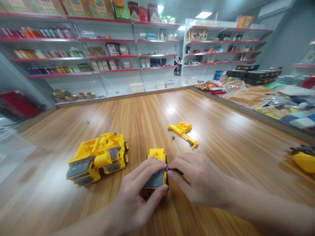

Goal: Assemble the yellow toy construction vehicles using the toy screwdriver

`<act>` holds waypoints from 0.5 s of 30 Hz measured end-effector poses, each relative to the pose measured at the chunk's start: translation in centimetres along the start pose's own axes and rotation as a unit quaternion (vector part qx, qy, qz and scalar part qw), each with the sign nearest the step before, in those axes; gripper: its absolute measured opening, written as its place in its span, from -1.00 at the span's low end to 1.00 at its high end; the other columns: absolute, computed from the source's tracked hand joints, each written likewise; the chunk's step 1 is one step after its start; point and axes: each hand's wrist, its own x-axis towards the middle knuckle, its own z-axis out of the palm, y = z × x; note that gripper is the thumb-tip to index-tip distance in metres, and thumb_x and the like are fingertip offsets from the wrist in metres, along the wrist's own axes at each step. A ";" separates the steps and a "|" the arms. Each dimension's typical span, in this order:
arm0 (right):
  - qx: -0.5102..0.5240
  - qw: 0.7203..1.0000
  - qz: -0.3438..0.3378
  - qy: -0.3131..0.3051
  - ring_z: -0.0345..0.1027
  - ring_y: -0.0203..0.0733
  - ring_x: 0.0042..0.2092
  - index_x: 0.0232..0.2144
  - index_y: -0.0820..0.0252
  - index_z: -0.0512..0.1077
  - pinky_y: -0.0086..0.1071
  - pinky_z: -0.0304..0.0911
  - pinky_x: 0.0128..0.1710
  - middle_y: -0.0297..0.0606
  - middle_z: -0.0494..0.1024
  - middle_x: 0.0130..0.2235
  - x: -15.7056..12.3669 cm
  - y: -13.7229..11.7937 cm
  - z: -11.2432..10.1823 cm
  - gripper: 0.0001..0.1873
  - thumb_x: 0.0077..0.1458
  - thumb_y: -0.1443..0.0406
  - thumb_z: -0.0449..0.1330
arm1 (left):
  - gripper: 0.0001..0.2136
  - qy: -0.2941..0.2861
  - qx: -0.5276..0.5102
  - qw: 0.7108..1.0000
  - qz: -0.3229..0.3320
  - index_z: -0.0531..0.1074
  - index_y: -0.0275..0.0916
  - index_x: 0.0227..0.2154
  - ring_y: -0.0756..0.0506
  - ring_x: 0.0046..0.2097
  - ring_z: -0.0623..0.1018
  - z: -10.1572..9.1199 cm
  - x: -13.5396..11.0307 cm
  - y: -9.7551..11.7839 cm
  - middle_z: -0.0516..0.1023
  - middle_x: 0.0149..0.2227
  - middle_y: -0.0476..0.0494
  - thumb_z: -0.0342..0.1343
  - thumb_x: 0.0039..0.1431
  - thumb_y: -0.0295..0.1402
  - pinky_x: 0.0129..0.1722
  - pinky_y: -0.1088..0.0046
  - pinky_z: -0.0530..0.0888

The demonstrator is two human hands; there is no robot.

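A small yellow and grey toy vehicle body (157, 170) stands on the wooden table (221, 131) close to me. My left hand (140, 196) wraps its fingers round the body from the left and below. My right hand (197, 180) pinches a thin dark tool (175, 170) whose tip meets the right side of the body. A yellow toy dump truck (98, 157) stands to the left. Beyond the hands lies a loose yellow arm piece (183, 131) with small dark screws (172, 138) beside it.
Another yellow toy part (304, 159) sits at the right edge of the table. A tiny dark piece (87, 122) lies far left. Packaged goods (258, 95) cover the counter to the right. Store shelves (110, 59) line the back wall.
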 end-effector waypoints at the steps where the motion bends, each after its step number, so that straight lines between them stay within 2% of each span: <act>1: 0.006 1.000 -0.001 -0.003 0.31 -0.23 -0.39 -0.34 0.25 0.40 -0.33 0.11 -0.40 -0.28 0.44 -0.40 0.0 0.0 -0.2 -0.89 0.20 0.37 0.07 | -0.58 -0.003 0.000 1.000 0.008 0.37 -0.30 0.06 -0.16 0.05 0.53 0.0 0.0 0.0 0.55 -0.04 -0.29 0.19 0.11 -0.53 0.12 0.33 0.48; 4: 0.014 1.000 -0.014 -0.006 0.31 -0.22 -0.38 -0.35 0.26 0.40 -0.33 0.09 -0.42 -0.26 0.44 -0.40 -0.1 0.1 -0.6 -0.92 0.12 0.42 0.09 | -0.57 -0.007 0.005 1.000 0.021 0.39 -0.31 0.06 -0.16 0.03 0.57 -0.1 -0.1 0.1 0.58 -0.03 -0.28 0.22 0.10 -0.51 0.11 0.37 0.50; 8: -0.014 0.999 -0.044 0.004 0.30 -0.24 -0.42 -0.36 0.26 0.41 -0.32 0.06 -0.45 -0.28 0.45 -0.43 0.0 0.1 -0.7 -0.87 0.18 0.41 0.06 | -0.55 0.003 0.035 0.999 0.026 0.39 -0.30 0.05 -0.16 0.00 0.60 -0.2 0.0 0.4 0.61 -0.06 -0.25 0.25 0.06 -0.48 0.16 0.31 0.47; 11: -0.039 0.998 -0.051 -0.011 0.31 -0.24 -0.43 -0.38 0.25 0.41 -0.31 0.05 -0.46 -0.29 0.45 -0.44 0.1 0.1 -0.7 -0.82 0.22 0.38 0.04 | -0.55 0.005 0.033 0.999 0.019 0.39 -0.29 0.03 -0.15 -0.03 0.63 -0.1 0.1 0.4 0.63 -0.08 -0.22 0.26 0.03 -0.47 0.22 0.25 0.41; 15: -0.041 0.997 -0.052 -0.027 0.31 -0.23 -0.44 -0.39 0.25 0.41 -0.31 0.05 -0.47 -0.27 0.46 -0.45 0.1 0.0 -0.8 -0.80 0.23 0.38 0.03 | -0.59 0.000 0.019 1.000 0.000 0.41 -0.28 -0.03 -0.14 -0.07 0.64 0.0 0.2 0.3 0.63 -0.12 -0.21 0.28 0.01 -0.47 0.21 0.25 0.42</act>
